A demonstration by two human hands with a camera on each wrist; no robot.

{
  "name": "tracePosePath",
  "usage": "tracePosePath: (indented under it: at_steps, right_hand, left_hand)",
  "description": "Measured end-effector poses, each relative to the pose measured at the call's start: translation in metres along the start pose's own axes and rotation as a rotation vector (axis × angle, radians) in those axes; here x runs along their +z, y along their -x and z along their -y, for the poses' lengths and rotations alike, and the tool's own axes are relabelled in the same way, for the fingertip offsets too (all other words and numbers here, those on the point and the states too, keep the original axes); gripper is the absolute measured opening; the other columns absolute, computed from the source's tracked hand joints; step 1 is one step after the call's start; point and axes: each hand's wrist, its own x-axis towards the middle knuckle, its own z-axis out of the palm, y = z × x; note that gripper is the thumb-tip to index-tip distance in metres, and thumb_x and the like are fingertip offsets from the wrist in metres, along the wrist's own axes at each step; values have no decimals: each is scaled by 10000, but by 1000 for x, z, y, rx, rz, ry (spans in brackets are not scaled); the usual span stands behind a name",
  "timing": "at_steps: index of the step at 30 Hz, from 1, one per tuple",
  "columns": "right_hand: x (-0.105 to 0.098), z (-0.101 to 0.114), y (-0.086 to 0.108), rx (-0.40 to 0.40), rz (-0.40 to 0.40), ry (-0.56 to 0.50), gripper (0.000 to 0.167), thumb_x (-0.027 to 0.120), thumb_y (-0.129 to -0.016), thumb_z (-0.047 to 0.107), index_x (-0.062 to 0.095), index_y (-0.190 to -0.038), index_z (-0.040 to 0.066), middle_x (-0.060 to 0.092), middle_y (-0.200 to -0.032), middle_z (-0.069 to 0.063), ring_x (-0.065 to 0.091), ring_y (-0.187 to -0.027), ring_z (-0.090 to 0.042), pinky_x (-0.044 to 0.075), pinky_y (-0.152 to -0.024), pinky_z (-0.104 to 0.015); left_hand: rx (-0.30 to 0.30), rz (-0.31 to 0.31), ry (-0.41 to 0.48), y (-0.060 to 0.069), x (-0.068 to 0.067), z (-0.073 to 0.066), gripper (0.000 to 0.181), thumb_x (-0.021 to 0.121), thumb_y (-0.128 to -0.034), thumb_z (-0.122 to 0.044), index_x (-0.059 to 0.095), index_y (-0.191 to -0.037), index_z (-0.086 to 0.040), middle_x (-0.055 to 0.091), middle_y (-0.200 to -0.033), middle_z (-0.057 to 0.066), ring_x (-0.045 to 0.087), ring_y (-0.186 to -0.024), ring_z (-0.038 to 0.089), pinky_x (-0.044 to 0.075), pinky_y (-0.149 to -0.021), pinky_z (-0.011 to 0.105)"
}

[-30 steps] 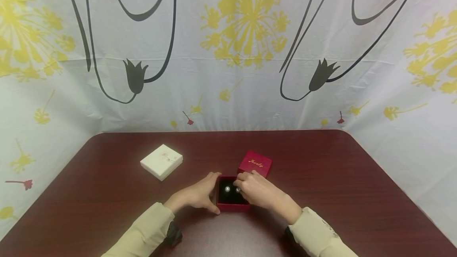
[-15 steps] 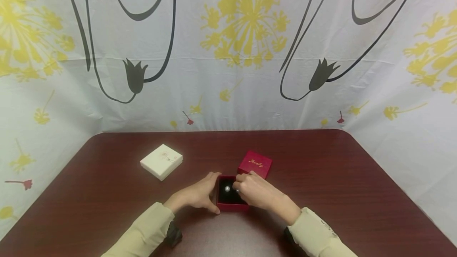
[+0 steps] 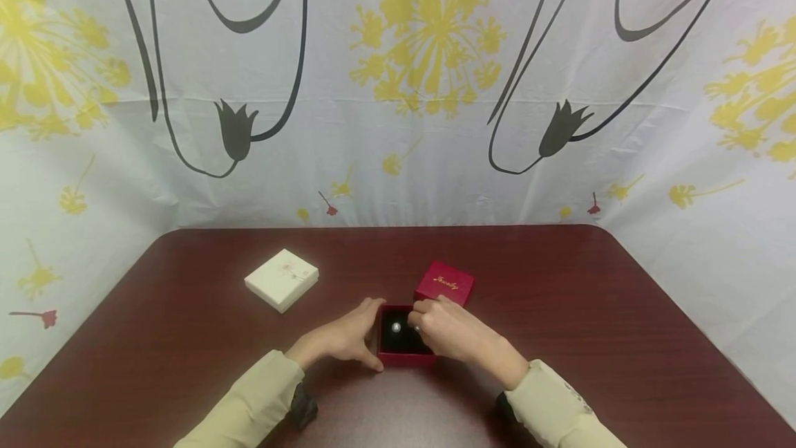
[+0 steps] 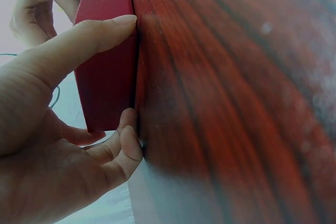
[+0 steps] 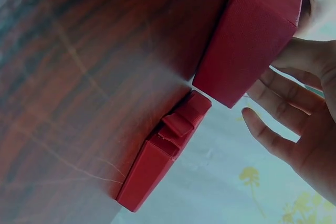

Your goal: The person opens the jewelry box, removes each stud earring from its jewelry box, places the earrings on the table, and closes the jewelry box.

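An uncovered red jewelry box (image 3: pixel 407 359) with a black lining sits at the near middle of the table. My left hand (image 3: pixel 348 334) holds its left side; in the left wrist view the thumb (image 4: pixel 100 38) lies along one wall and the fingers curl at the other. One small white pearl-like earring (image 3: pixel 396 328) rests on the lining. Over the box's right half, my right hand (image 3: pixel 448 327) pinches a second small shiny earring (image 3: pixel 417 328), mostly covered by the fingers. In the right wrist view the box wall hides those fingertips.
A red lid (image 3: pixel 444 283) with gold lettering lies just behind the box's right corner. Farther left stands a closed white box (image 3: pixel 282 281) with a flower print. A patterned curtain (image 3: pixel 398 88) hangs behind the dark red-brown table (image 3: pixel 560 282).
My right fingers have shifted very slightly over the box, and the second earring is now less visible beneath them. The left hand, box, lid and white box stay in place.
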Motion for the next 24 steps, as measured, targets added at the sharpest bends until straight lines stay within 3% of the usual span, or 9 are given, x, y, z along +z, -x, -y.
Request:
tracePosePath:
  at_steps: [11,17,24]
  right_hand:
    - [-7,-4,2,10,-69,-11,73,656,-698,61,627,-749,103,553,-692,12,533,-636,-120,471,-631,-252]
    - [-10,-7,4,37,-76,-20,121,663,-730,76,660,-850,90,602,-772,-14,577,-690,-123,502,-651,-266]
    - [-14,-13,9,55,-84,-26,91,674,-722,81,651,-809,93,602,-765,-8,570,-690,-115,500,-680,-269]
  left_hand:
    - [8,-8,-6,0,1,0,980,825,-564,-206,253,-1295,106,390,-1147,154,421,-984,203,378,-905,369]
    - [3,-4,-9,0,1,0,983,826,-568,-209,248,-1298,107,385,-1155,161,420,-985,206,375,-907,374]
    - [-8,-5,-10,-1,1,0,988,826,-567,-209,246,-1302,107,379,-1191,181,417,-1057,234,352,-945,401]
